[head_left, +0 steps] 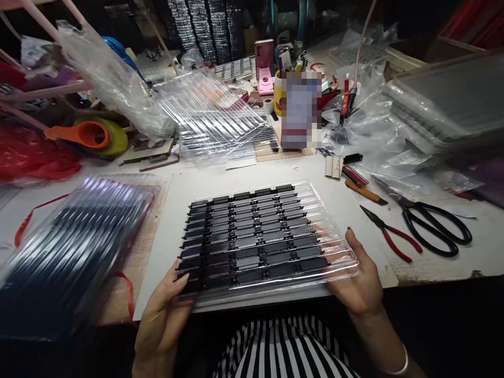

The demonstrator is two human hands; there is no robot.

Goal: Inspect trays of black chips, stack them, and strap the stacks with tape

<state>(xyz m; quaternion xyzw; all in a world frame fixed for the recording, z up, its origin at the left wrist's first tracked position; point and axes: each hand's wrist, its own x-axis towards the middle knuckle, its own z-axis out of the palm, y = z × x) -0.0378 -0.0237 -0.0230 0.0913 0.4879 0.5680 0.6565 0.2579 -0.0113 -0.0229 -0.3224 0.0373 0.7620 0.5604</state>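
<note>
Tray: a clear plastic tray point(311, 199) packed with black comb-like parts point(248, 261) in long rows, the right end bare and ribbed; it sits tipped a little, glossy where the light strikes.
Where: in front of the striped top point(275, 352), over the white board point(163, 223); whether its underside touches the board I cannot tell from here.
Left hand: the left hand point(163, 299) pinches the near left corner, thumb on top over the black parts, fingers below.
Right hand: the right hand point(360, 283) grips the near right corner, fingers under the plastic and showing through it, thumb up along the edge; a pale bangle point(405, 359) on the wrist.
Writing: faint marks on the cream block point(333, 167), too small to read; the phone point(301, 110) is blocked out in coarse squares; the yellow mug point(278, 97) carries a dark reddish design I can't make out.
Plastics: a blurred, shiny tray of dark strips point(74, 241) at the left; thin ribbed sheets point(220, 115) heaped crosswise behind; crumpled clear bags point(370, 126) at the right.
Tools: pointed pliers point(381, 224) with slim red handles, beside scissors point(407, 203) with big black loops; an orange-yellow cutter point(366, 192) just behind.
</note>
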